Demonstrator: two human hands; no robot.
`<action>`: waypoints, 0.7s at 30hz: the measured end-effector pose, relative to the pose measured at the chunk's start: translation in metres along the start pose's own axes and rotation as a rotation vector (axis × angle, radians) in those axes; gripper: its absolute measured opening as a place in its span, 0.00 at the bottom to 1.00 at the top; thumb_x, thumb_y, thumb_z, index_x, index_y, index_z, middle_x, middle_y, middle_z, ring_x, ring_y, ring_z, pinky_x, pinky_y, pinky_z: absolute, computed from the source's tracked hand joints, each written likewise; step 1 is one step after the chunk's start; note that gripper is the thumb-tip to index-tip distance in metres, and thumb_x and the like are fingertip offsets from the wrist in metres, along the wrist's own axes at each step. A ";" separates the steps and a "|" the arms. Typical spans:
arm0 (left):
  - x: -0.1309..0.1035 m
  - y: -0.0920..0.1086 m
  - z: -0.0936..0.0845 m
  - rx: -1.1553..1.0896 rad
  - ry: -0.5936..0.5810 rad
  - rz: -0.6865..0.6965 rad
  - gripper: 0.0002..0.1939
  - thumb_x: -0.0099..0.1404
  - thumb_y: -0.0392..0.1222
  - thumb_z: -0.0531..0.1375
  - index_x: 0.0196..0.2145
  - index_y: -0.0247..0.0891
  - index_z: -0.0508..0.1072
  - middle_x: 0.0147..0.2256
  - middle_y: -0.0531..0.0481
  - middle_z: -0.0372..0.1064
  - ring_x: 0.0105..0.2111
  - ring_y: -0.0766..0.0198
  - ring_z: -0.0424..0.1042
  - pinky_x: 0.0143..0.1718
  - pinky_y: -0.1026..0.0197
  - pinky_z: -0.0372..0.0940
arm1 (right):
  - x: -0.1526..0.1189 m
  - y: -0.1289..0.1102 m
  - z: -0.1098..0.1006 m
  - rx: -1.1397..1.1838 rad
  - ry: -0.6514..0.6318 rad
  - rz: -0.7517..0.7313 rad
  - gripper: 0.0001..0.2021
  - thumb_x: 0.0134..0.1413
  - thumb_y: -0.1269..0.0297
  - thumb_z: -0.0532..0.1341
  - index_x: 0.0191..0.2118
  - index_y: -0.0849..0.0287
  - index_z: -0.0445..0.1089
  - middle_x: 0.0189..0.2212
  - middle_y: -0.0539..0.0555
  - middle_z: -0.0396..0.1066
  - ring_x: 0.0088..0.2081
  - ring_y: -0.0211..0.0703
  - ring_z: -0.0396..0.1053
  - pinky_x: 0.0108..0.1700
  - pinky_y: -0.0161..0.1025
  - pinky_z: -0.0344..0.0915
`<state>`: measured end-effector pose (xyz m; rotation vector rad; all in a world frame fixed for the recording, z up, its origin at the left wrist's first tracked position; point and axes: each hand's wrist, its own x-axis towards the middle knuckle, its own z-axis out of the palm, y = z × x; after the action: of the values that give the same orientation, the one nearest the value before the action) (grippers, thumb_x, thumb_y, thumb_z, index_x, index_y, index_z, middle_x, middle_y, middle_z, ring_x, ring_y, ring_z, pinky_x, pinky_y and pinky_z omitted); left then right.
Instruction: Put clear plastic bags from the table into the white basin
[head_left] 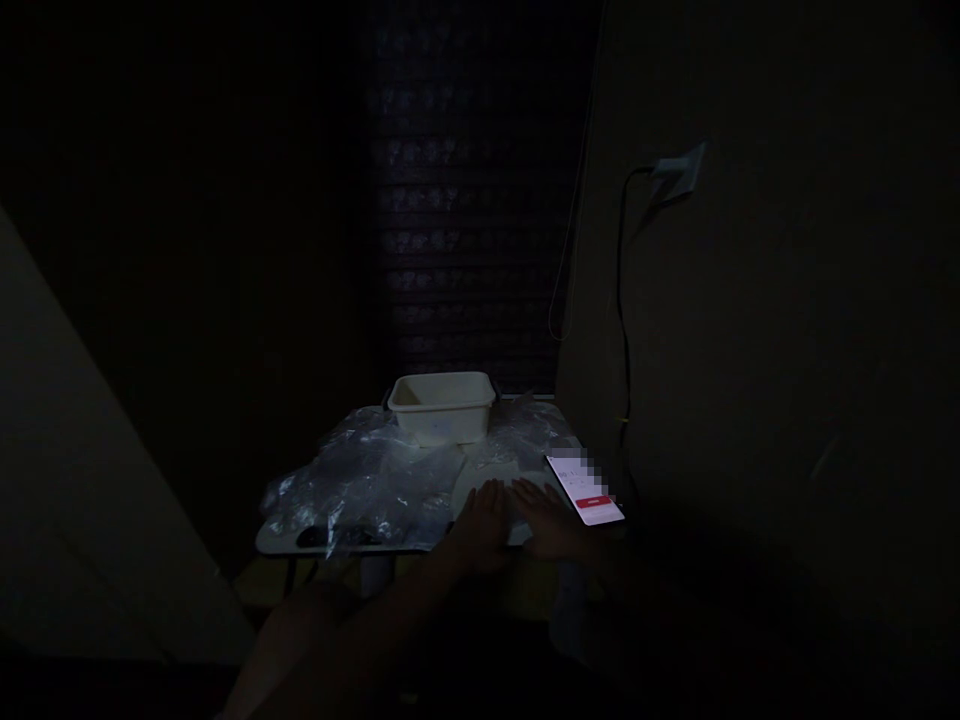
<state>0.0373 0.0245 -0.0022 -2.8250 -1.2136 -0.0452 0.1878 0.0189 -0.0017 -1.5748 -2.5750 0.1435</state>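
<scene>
In dim light, my left hand [484, 520] lies palm down with its fingers stretched out over a pale, flat, roundish thing [469, 485] at the front of a small white table [277, 540]. Just to its right, my right hand [544, 515] is also flat, fingers slightly spread, over the right part of that pale thing. Neither hand shows anything held. Crumpled clear plastic bags [382, 485] cover the table's left side. A lit phone [589, 490] lies beside my right hand at the table's right edge.
A white plastic tub [442, 405] with dark handles stands at the back of the table. More clear plastic [525, 430] lies right of it. A dark cable [621, 300] hangs from a wall socket [679, 178] on the right. Behind the table hangs a dark blind [450, 240].
</scene>
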 end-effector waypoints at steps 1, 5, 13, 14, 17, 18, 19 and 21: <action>0.000 0.004 0.001 0.020 -0.001 0.005 0.40 0.47 0.54 0.47 0.50 0.23 0.39 0.51 0.33 0.34 0.50 0.51 0.33 0.47 0.50 0.37 | 0.000 -0.001 0.001 -0.013 -0.022 -0.020 0.37 0.30 0.63 0.54 0.52 0.64 0.39 0.52 0.57 0.37 0.52 0.47 0.33 0.49 0.49 0.32; 0.003 0.012 0.000 0.064 -0.037 -0.066 0.38 0.48 0.52 0.47 0.49 0.20 0.42 0.50 0.30 0.36 0.50 0.48 0.36 0.46 0.49 0.35 | 0.002 -0.001 0.003 -0.030 -0.063 -0.063 0.41 0.30 0.55 0.54 0.52 0.65 0.36 0.53 0.59 0.34 0.52 0.47 0.30 0.49 0.49 0.29; 0.008 0.003 0.009 0.040 -0.052 -0.007 0.40 0.45 0.53 0.50 0.49 0.22 0.42 0.50 0.31 0.39 0.49 0.50 0.38 0.46 0.49 0.39 | 0.000 0.004 0.015 -0.052 -0.045 -0.120 0.45 0.28 0.46 0.52 0.52 0.66 0.35 0.52 0.61 0.36 0.52 0.49 0.32 0.48 0.52 0.28; 0.008 0.001 0.011 0.038 -0.044 0.009 0.40 0.46 0.53 0.50 0.49 0.23 0.41 0.50 0.32 0.39 0.49 0.51 0.39 0.45 0.49 0.39 | 0.000 0.004 0.016 -0.052 -0.033 -0.119 0.43 0.30 0.47 0.52 0.52 0.66 0.35 0.52 0.61 0.37 0.52 0.49 0.33 0.48 0.52 0.29; 0.009 0.000 0.013 0.058 -0.009 -0.008 0.38 0.47 0.51 0.49 0.50 0.24 0.40 0.51 0.34 0.38 0.49 0.51 0.39 0.45 0.49 0.41 | 0.001 -0.002 0.020 -0.054 0.034 -0.077 0.39 0.33 0.51 0.52 0.52 0.65 0.37 0.51 0.60 0.41 0.51 0.48 0.37 0.47 0.52 0.32; 0.009 0.001 0.013 0.073 0.007 -0.031 0.36 0.49 0.49 0.48 0.50 0.24 0.41 0.51 0.34 0.37 0.49 0.50 0.38 0.45 0.49 0.41 | 0.001 -0.004 0.020 -0.057 0.057 -0.056 0.39 0.33 0.52 0.52 0.52 0.65 0.38 0.51 0.61 0.42 0.51 0.48 0.38 0.47 0.52 0.33; 0.009 0.003 0.013 0.090 0.024 -0.058 0.34 0.50 0.48 0.47 0.50 0.24 0.41 0.51 0.34 0.36 0.50 0.50 0.38 0.45 0.49 0.40 | 0.001 -0.007 0.020 -0.061 0.075 -0.038 0.38 0.33 0.53 0.53 0.51 0.65 0.39 0.51 0.61 0.43 0.50 0.48 0.39 0.47 0.53 0.33; 0.007 0.008 0.014 0.118 0.049 -0.095 0.29 0.53 0.44 0.44 0.50 0.24 0.43 0.51 0.34 0.36 0.50 0.51 0.37 0.45 0.49 0.40 | 0.000 -0.011 0.021 -0.070 0.105 -0.018 0.38 0.32 0.55 0.54 0.51 0.65 0.40 0.50 0.61 0.45 0.50 0.49 0.41 0.46 0.52 0.34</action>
<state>0.0478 0.0252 -0.0157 -2.6492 -1.2945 -0.0455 0.1751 0.0139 -0.0205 -1.5370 -2.5389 -0.0302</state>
